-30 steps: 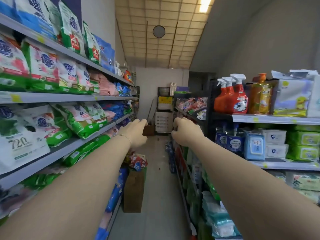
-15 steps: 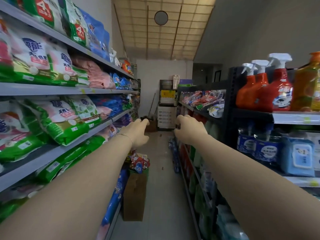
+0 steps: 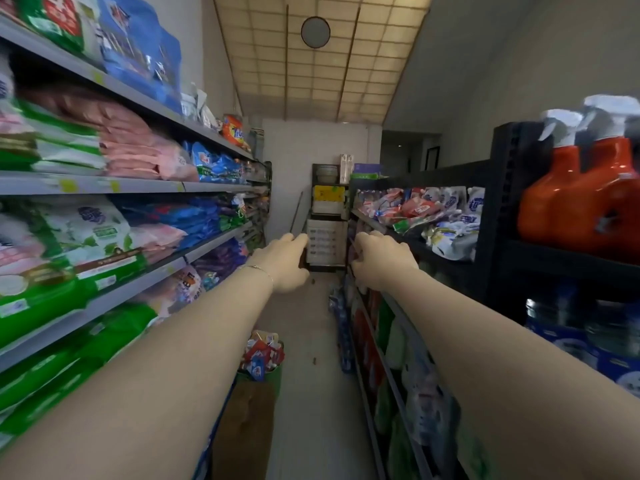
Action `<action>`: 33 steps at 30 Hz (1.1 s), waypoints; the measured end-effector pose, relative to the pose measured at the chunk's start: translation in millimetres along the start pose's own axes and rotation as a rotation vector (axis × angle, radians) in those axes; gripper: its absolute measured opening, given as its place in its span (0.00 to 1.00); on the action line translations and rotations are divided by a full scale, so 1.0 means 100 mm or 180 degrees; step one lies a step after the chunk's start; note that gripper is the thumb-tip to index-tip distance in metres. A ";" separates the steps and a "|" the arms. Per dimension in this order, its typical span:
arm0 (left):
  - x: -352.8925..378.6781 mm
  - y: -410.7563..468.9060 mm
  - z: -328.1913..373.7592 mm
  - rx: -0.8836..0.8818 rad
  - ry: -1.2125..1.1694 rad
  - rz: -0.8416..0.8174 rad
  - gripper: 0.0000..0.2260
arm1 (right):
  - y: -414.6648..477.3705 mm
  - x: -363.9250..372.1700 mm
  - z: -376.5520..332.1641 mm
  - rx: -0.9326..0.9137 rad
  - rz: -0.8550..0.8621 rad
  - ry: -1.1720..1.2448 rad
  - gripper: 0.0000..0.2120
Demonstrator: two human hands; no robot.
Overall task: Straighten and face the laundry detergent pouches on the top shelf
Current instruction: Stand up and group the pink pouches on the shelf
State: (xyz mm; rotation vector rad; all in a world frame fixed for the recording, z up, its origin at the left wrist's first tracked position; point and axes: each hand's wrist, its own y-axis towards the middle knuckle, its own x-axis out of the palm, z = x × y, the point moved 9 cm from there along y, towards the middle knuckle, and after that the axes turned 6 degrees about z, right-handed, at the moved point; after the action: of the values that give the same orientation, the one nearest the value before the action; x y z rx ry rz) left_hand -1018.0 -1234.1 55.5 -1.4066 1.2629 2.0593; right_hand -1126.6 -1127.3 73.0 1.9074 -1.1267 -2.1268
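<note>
Black shelf lip [image 3: 412, 242] sits just by the right hand [image 3: 381, 263], loosely curled, empty; left hand [image 3: 285, 263] likewise. Beyond, up-right, spouted detergent pouches [image 3: 426, 211] lie jumbled: likely soft, heavy, slippery, so grip each top seam and support its base.

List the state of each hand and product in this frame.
Left hand: outstretched, fingers loosely curled, holding nothing.
Right hand: outstretched, fingers loosely curled, holding nothing.
White and red detergent pouches on the black top shelf: jumbled, lying askew, untouched.
Orange spray bottles with white triggers: upright, side by side.
Brown cardboard box: open-topped, red and blue packets sticking out.
</note>
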 end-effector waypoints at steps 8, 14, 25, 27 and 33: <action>0.83 0.92 -0.55 -0.0107 0.0041 -0.0131 0.24 | 0.93 0.84 0.25 0.0029 -0.0106 0.0022 0.18; 1.27 1.87 -0.93 -0.0012 0.0022 -0.0126 0.24 | 1.79 1.44 0.39 0.0100 -0.0147 0.0012 0.20; 2.03 3.79 -1.69 0.0188 0.0064 -0.0210 0.24 | 3.74 2.27 0.47 -0.0017 0.0024 -0.0220 0.15; 2.22 4.06 -1.79 0.0210 0.0040 -0.0260 0.24 | 3.99 2.41 0.54 -0.0008 0.0012 -0.0198 0.15; 2.81 4.82 -2.00 0.0186 0.0004 -0.0312 0.24 | 4.66 2.96 0.90 0.0128 -0.0092 -0.0224 0.17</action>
State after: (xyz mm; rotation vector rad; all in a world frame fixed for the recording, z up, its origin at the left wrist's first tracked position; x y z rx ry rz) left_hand -1364.1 -1713.4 17.2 -1.4149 1.2194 1.9420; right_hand -1462.3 -1574.4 79.3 1.8906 -1.1704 -2.2194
